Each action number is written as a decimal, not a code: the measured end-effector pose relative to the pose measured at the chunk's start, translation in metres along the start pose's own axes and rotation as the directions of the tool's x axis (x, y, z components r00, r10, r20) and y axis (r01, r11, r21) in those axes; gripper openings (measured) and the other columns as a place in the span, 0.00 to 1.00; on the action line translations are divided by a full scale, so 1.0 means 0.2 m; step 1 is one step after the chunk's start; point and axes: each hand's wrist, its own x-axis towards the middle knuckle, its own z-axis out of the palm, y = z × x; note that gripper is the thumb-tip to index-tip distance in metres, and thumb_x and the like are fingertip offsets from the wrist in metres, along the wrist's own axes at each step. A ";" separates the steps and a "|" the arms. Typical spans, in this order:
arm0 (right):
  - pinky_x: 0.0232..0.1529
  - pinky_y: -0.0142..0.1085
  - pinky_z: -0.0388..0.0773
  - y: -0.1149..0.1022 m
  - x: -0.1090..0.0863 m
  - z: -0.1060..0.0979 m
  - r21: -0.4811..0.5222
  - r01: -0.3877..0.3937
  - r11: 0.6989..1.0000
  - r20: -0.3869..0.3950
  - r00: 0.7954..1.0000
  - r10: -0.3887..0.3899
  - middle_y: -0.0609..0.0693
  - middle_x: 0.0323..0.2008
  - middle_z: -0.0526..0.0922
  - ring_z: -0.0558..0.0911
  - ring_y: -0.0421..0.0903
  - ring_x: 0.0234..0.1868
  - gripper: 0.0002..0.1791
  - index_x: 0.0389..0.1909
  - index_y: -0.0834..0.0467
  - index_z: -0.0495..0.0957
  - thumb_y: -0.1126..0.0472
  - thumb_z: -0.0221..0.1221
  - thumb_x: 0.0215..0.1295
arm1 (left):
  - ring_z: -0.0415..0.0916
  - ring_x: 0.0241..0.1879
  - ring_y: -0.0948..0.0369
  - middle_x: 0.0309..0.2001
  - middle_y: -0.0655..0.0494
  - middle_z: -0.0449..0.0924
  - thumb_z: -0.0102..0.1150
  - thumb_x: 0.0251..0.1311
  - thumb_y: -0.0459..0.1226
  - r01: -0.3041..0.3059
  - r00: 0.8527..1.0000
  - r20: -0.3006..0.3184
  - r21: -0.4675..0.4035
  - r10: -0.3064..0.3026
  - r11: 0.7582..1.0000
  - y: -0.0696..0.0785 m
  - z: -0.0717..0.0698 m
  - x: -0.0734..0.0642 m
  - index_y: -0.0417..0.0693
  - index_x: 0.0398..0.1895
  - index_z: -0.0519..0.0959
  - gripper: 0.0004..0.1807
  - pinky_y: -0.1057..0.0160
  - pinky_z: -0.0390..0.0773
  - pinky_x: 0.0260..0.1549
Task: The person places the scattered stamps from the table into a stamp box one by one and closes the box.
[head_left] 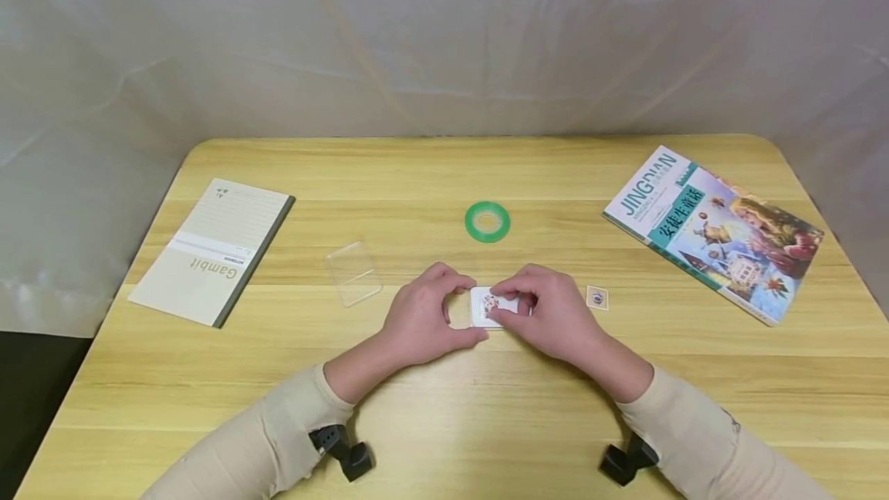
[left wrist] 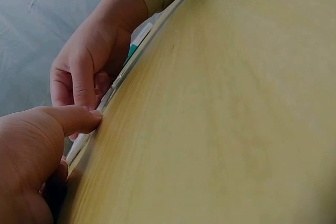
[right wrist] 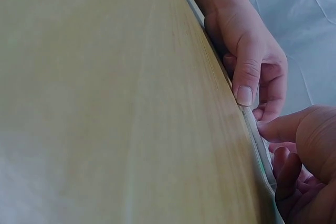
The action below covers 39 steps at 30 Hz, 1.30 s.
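A small flat white case (head_left: pixel 476 295) lies on the table between both hands. My left hand (head_left: pixel 424 319) holds its left end, with forefinger and thumb at the two long edges. My right hand (head_left: pixel 552 315) is over the case's right part, hiding much of it. Its thumb and forefinger pinch a small printed sticker (head_left: pixel 489 304) close over the white face. In the right wrist view, the left thumb (right wrist: pixel 247 85) rests at the case's edge (right wrist: pixel 257 142). To the right lies another small square sticker (head_left: pixel 597 298) with a dark round print.
A clear plastic cover (head_left: pixel 354 274) lies left of the hands. Beyond them is a green tape roll (head_left: pixel 488 221). A notebook (head_left: pixel 215 253) lies at the left and a colourful book (head_left: pixel 715 234) at the right. The table's back edge (head_left: pixel 444 137) meets a grey curtain.
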 end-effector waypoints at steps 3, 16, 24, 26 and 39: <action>0.24 0.34 0.73 0.00 0.00 0.00 0.005 0.001 1.000 -0.002 1.000 -0.001 0.43 0.27 0.77 0.74 0.37 0.22 0.13 0.39 0.54 0.89 0.56 0.75 0.53 | 0.68 0.23 0.73 0.43 0.63 0.75 0.80 0.41 0.53 0.001 1.000 0.001 0.000 -0.001 1.000 0.00 0.00 0.00 0.49 0.52 0.83 0.33 0.67 0.72 0.27; 0.23 0.33 0.72 0.00 -0.01 0.00 0.037 0.023 0.999 -0.020 1.000 -0.022 0.41 0.27 0.78 0.74 0.38 0.23 0.13 0.41 0.55 0.89 0.58 0.75 0.54 | 0.68 0.23 0.73 0.43 0.63 0.75 0.79 0.41 0.54 -0.004 1.000 0.003 0.007 0.004 1.000 0.00 0.00 0.01 0.49 0.52 0.83 0.34 0.67 0.72 0.26; 0.24 0.33 0.73 -0.01 -0.02 -0.02 0.102 0.013 0.995 -0.040 0.999 -0.009 0.43 0.30 0.81 0.75 0.39 0.23 0.14 0.41 0.55 0.88 0.59 0.76 0.53 | 0.69 0.23 0.73 0.43 0.63 0.75 0.80 0.41 0.53 -0.006 1.000 -0.001 -0.004 0.006 1.000 0.00 0.00 0.00 0.48 0.52 0.83 0.34 0.67 0.72 0.26; 0.23 0.32 0.73 -0.01 -0.03 -0.03 0.108 0.009 0.994 -0.043 0.999 -0.005 0.43 0.30 0.81 0.75 0.39 0.23 0.15 0.42 0.55 0.88 0.60 0.76 0.53 | 0.68 0.23 0.73 0.43 0.63 0.75 0.80 0.41 0.53 -0.004 1.000 -0.002 -0.007 0.004 1.000 0.00 0.00 0.00 0.48 0.52 0.83 0.34 0.67 0.72 0.25; 0.23 0.31 0.73 -0.01 -0.08 -0.11 0.132 0.012 0.991 -0.112 0.994 0.003 0.46 0.28 0.79 0.74 0.41 0.23 0.17 0.43 0.57 0.86 0.68 0.76 0.50 | 0.68 0.22 0.73 0.42 0.64 0.74 0.80 0.40 0.53 0.006 1.000 -0.007 -0.006 -0.006 1.000 0.00 0.01 0.00 0.49 0.51 0.83 0.33 0.67 0.71 0.25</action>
